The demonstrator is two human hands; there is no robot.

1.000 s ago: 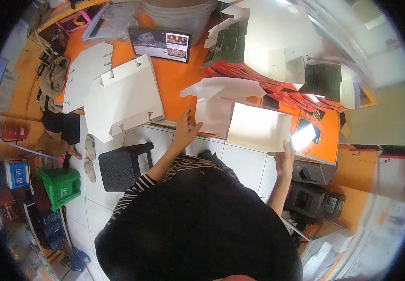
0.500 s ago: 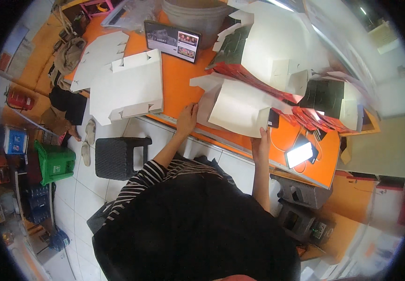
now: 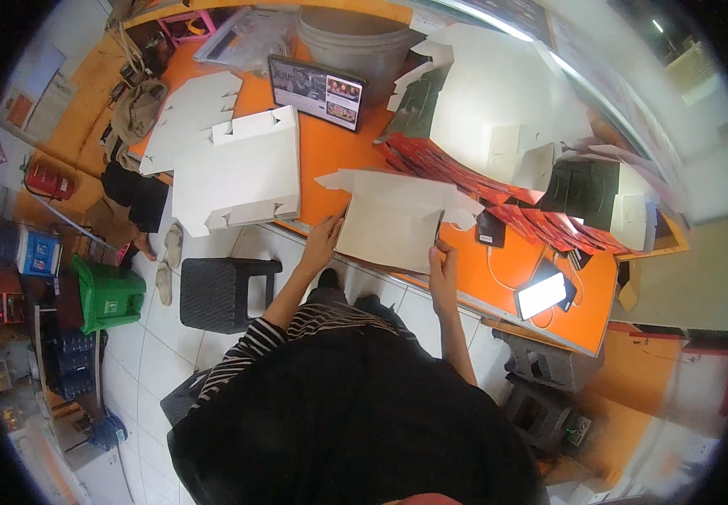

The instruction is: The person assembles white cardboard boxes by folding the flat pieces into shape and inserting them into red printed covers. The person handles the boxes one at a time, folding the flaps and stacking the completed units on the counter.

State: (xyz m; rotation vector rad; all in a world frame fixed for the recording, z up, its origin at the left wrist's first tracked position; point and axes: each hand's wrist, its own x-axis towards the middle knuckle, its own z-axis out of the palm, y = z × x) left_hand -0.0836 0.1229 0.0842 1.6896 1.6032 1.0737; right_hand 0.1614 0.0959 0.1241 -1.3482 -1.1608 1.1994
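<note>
A pale cardboard box blank (image 3: 389, 225), partly folded with flaps along its far edge, is held at the front edge of the orange table. My left hand (image 3: 322, 240) is closed on its left edge. The right edge is gripped by my right hand (image 3: 442, 271), thumb up. To the left lies a stack of white box blanks (image 3: 238, 172) with notched edges. Beyond my right hand are piled blanks with red and black outer sides (image 3: 456, 172) and pale inner faces.
A tablet (image 3: 315, 88) stands before a grey bucket (image 3: 356, 46) at the back. A lit phone (image 3: 541, 296) and a dark phone (image 3: 490, 229) with white cables lie at the right. A dark stool (image 3: 221, 290) stands on the floor, near a green bin (image 3: 110, 295).
The held blank has come nearer and to the left, away from the red-edged pile, and its side flaps now stand up. Both my hands moved left and slightly down with it.
</note>
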